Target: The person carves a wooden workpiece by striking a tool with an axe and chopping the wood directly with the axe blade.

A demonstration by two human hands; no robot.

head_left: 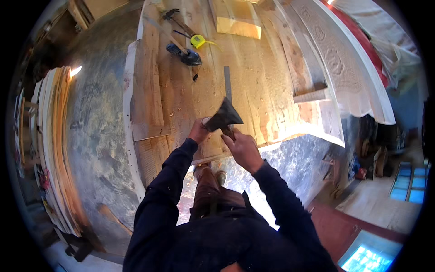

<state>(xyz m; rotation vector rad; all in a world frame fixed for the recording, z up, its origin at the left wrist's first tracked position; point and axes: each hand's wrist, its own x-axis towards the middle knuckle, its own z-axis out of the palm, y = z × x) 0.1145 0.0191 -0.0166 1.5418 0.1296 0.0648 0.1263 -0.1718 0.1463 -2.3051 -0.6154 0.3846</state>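
Note:
A hatchet (224, 115) with a dark, wedge-shaped head is raised above the near edge of the wooden workbench (249, 90). My right hand (244, 148) is closed around its short wooden handle, close under the head. My left hand (198, 131) is beside the head, over the bench's front edge. It looks curled, with a small round rim showing at its top, but the hatchet head covers most of the fingers and what they hold. Just beyond the hatchet, a flat grey metal strip like a ruler (227, 81) lies on the boards.
Farther up the bench lie a claw hammer (181, 22), a yellow tape measure (197, 41) and a dark blue-black tool (185, 55) with a cord. A wood block (238, 28) lies at the back. Carved white panels (337, 59) flank the right side; stacked planks (61, 136) stand left.

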